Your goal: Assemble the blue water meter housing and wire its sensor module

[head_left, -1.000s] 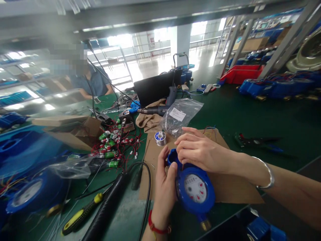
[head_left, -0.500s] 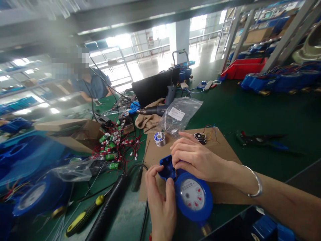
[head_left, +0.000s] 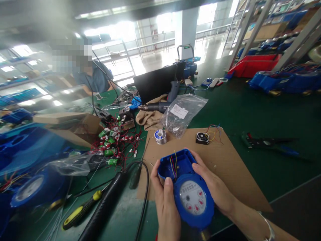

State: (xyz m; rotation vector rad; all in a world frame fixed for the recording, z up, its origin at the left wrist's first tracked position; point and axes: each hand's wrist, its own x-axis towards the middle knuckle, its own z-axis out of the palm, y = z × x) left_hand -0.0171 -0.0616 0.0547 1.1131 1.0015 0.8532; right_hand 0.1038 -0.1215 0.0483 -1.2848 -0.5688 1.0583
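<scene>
A blue water meter with a round white dial is held between both hands over the front of a cardboard sheet. My left hand grips the left side of its open box-shaped compartment, thumb on the near edge. Thin red, yellow and blue wires stand up inside that compartment. My right hand closes round the right side, its fingers partly hidden behind the meter. Beyond them on the cardboard lie a solder spool and a small black module with coloured wires.
Green batteries with red wires lie left of the cardboard, near a yellow-black screwdriver and a black cable. A heat gun and plastic bag lie behind; pliers are at right. A person sits across the table.
My right hand has moved from over the compartment to the meter's right side. The compartment and its wires now show, and the black module is fully uncovered.
</scene>
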